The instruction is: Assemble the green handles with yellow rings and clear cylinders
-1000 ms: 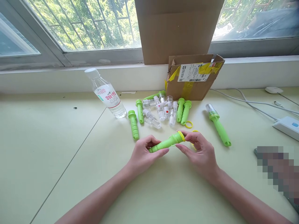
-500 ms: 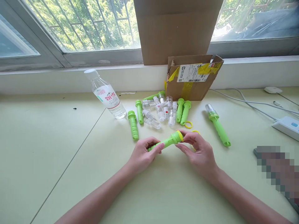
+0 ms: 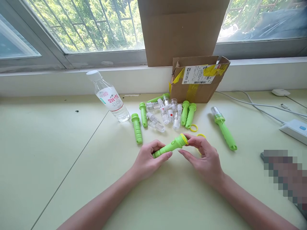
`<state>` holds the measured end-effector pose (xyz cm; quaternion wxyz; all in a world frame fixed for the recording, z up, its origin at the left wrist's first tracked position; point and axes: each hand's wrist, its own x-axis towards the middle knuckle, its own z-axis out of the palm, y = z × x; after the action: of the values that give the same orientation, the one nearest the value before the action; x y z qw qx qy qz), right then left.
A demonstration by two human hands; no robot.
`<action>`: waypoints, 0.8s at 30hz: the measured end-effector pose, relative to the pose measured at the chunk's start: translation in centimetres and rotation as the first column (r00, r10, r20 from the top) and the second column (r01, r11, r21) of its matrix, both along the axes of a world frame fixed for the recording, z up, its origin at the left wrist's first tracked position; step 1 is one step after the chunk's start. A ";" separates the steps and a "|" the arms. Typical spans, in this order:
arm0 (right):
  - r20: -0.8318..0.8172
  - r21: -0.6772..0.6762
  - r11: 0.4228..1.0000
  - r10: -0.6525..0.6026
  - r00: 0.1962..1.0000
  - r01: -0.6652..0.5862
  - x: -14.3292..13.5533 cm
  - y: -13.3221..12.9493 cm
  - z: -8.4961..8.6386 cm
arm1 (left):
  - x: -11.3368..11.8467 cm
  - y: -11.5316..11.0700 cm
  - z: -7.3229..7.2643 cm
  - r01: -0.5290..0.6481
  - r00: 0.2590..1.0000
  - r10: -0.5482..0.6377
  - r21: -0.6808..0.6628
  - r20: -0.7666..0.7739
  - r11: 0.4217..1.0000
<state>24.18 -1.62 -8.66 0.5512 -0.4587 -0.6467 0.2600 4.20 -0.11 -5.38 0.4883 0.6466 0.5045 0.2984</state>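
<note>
My left hand [image 3: 149, 159] is closed around the lower part of a green ribbed plastic handle [image 3: 169, 147], its thumb lying along the near side. The handle tilts up to the right, and a small oval slot shows on its upper side. A yellow ring [image 3: 184, 138] sits around its threaded wide end. My right hand [image 3: 205, 158] has its fingertips curled over this ring; the thumb is a little apart below the handle's end. Another yellow ring [image 3: 200, 135] lies on the table partly behind my right hand, and a third yellow ring [image 3: 193, 128] lies farther back.
Several green handles [image 3: 137, 129] and clear ribbed caps [image 3: 155, 123] lie beyond my hands. One handle with a clear top [image 3: 224, 129] is at right. A water bottle [image 3: 111, 99], a cardboard box [image 3: 199, 91], a white power strip [image 3: 295, 129] with cables and a pixelated object [image 3: 285, 179] surround them.
The green handle has turned a little in my left hand, so its oval slot now shows. My left thumb has shifted right, and my right thumb has moved slightly away from the ring.
</note>
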 end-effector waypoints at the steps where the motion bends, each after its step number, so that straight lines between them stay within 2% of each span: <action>1: 0.005 -0.004 1.000 0.006 1.000 -0.006 0.0 0.0 0.0 | 0.0 0.0 0.0 0.006 1.000 -0.007 -0.006 -0.010 1.000; 13: 0.045 0.025 1.000 -0.005 0.999 0.004 0.1 0.2 0.2 | -0.2 0.3 0.1 0.075 0.997 -0.076 -0.016 -0.023 0.997; 20: 0.059 0.108 0.993 -0.052 0.997 0.046 0.1 0.1 0.0 | 0.1 0.2 -0.4 -0.035 0.999 0.034 0.135 0.004 0.990; 24: 0.056 0.105 0.993 -0.062 0.997 0.056 0.0 0.1 -0.1 | 0.1 0.0 -0.7 -0.084 0.996 0.083 0.185 0.011 0.979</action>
<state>24.16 -1.54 -8.76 0.5623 -0.4560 -0.6614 0.1961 4.29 -0.12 -6.04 0.4140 0.6669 0.5004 0.3653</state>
